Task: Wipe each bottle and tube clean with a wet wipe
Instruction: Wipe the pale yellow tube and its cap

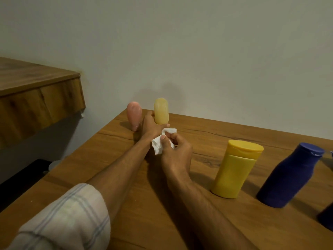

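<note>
My left hand [150, 126] reaches to the far edge of the table and wraps around the base of a pale yellow tube [161, 110] that stands upright by the wall. A pink tube [134, 115] stands just left of it, untouched. My right hand [175, 149] hovers right behind, pinching a crumpled white wet wipe [159, 144] between thumb and fingers. To the right stand a yellow bottle [234, 168] with a flip cap and a dark blue bottle [290, 175], both apart from my hands.
The wooden table [126, 186] runs up to a plain wall. A second wooden surface [36, 91] juts out higher at the left. Another dark blue object [327, 217] and a clear object [328, 158] show at the right edge.
</note>
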Demonstrator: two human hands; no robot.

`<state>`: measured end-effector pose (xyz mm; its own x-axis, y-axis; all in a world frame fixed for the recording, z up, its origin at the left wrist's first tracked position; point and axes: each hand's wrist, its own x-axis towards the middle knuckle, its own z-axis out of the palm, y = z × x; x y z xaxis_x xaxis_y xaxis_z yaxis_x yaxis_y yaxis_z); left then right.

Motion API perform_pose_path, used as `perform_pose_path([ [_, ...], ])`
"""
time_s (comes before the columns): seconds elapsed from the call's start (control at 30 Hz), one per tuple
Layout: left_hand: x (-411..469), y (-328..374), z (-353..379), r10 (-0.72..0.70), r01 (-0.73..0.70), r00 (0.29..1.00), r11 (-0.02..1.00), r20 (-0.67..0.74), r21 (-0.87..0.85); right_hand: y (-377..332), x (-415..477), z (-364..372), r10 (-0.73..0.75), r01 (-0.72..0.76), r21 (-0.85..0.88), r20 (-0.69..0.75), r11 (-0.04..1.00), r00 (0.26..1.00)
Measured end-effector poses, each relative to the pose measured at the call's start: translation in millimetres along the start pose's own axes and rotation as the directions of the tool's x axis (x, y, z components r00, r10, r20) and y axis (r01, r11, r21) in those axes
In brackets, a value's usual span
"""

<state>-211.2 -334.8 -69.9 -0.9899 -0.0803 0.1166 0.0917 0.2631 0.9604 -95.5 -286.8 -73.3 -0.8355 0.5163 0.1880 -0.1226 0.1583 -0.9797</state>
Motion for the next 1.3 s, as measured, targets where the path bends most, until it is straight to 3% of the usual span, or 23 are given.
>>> perform_pose_path([
  [0.3,-66.6,43.4,-45.8,0.127,-0.133,0.988,0.989,-0.087,-0.061,-46.6,-43.3,-32.1,-0.177,0.174,0.041,0.072,0.984,0.982],
  [0.53,-193.6,70.2,-69.1,0.177,-0.163,0.984,0.941,0.021,-0.297,-89.8,-107.3,-109.3,-0.38,0.375,0.063,0.121,0.925,0.917],
  [0.67,-254.1,81.8,-71.8,0.181,-0.08,0.969,0.875,0.168,-0.478,-96.8,-124.9,-159.6,-0.353,0.342,0.117,0.089,0.932,0.931],
  [0.83,-286.8,87.1,-60.9,0.228,-0.025,0.916,0.855,0.331,-0.518,-89.9,-128.3,-201.5,-0.254,0.243,0.16,0.054,0.957,0.966],
  [1.1,-292.2,78.2,-41.9,0.18,0.076,0.882,0.858,0.436,-0.508,-77.8,-134.7,-219.9,-0.351,0.342,0.084,0.165,0.936,0.922],
  [1.3,-291.6,74.9,-38.7,0.161,0.093,0.847,0.894,0.506,-0.439,-63.0,-129.2,-221.5,-0.353,0.355,-0.007,0.091,0.935,0.931],
])
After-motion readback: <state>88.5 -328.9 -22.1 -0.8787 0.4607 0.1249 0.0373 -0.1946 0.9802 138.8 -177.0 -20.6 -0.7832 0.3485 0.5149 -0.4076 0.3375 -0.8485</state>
